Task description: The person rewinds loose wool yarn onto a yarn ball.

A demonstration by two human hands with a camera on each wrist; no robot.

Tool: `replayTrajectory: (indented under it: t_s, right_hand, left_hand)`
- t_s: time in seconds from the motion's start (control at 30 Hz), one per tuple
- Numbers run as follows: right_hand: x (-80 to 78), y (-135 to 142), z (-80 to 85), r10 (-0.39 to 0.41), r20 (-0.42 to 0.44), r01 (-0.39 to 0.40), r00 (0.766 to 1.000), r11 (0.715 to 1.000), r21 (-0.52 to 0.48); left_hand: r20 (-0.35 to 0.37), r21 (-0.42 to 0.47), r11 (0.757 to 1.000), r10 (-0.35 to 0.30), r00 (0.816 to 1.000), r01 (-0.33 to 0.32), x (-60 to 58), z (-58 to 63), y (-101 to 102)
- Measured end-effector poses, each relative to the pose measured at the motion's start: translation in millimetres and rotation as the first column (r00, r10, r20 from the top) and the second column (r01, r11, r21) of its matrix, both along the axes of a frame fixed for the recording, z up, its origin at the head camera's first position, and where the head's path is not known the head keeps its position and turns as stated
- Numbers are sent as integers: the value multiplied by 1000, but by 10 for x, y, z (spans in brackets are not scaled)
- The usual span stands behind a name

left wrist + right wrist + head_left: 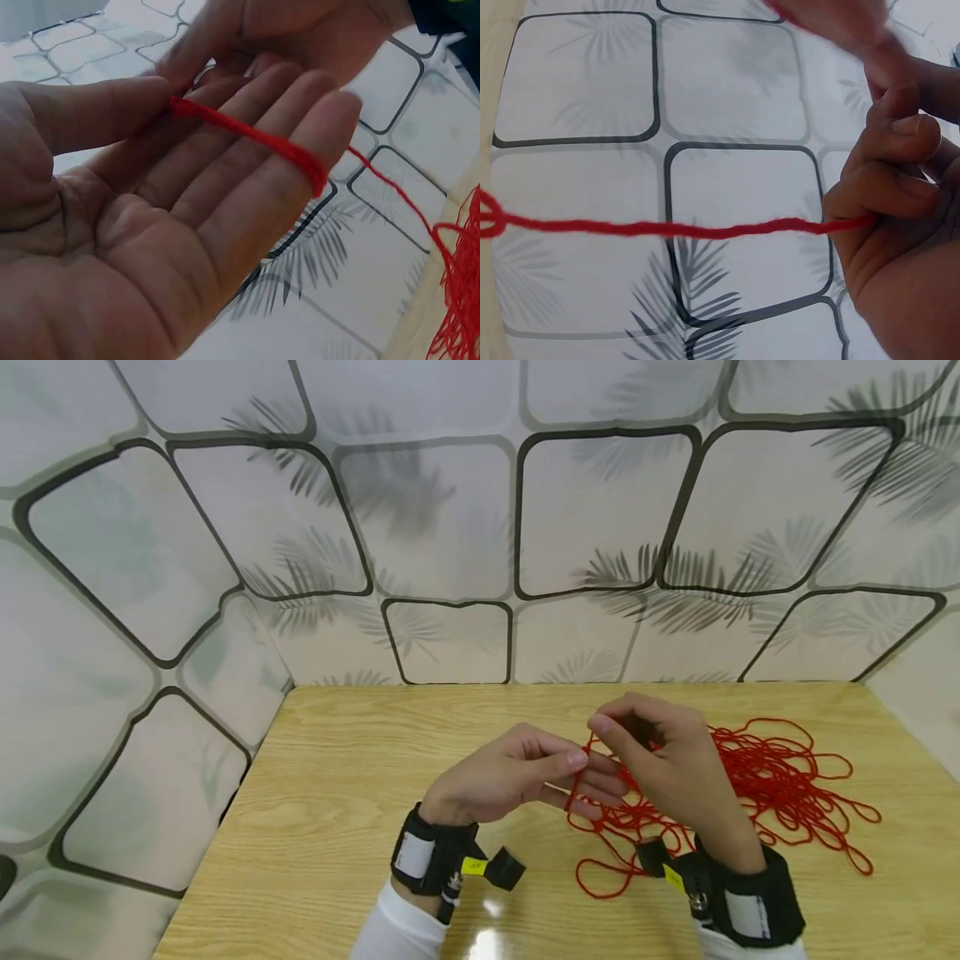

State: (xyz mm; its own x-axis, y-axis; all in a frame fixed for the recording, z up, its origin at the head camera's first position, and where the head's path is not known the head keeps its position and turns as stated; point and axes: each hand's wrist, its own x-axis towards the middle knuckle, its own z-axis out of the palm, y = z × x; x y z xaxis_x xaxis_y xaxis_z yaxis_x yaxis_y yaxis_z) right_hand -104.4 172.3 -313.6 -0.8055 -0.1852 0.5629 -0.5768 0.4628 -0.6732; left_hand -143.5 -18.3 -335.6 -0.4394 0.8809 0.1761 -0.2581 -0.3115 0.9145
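My left hand (pixel 517 772) is turned palm up, its thumb pinning red yarn (pixel 176 106) against the index finger. From there the yarn runs across the fingers and bends round the edge of the little finger (pixel 300 150). Above and to the right, my right hand (pixel 675 764) pinches the yarn between thumb and index finger. Its other fingers (pixel 889 195) curl over a taut strand (pixel 667 229) in the right wrist view. That strand leads back towards a loose red yarn pile (pixel 780 777), partly hidden behind the right hand.
The tangled pile lies on the right side of a wood-grain table (pixel 337 785), with a loop (pixel 603 893) reaching towards the front. A patterned wall (pixel 450 527) rises behind the table. Black straps with small camera mounts (pixel 504 868) sit on both wrists.
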Motion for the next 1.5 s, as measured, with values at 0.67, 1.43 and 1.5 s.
replayTrajectory:
  t_s: [0.67, 1.43, 1.5]
  right_hand:
    - [-185, -114, -293, 140, 223, -137, 965, 990, -31]
    - [-38, -10, -60, 127, 250, -142, 960, 989, 46]
    - [-43, 17, -64, 103, 238, -110, 966, 994, 17]
  left_hand:
    - [304, 299, 875, 292, 907, -382, -93, -9, -18]
    - [-162, -120, 928, 332, 929, -353, -113, -126, 31]
    - [-171, -136, 953, 247, 954, -271, -108, -129, 26]
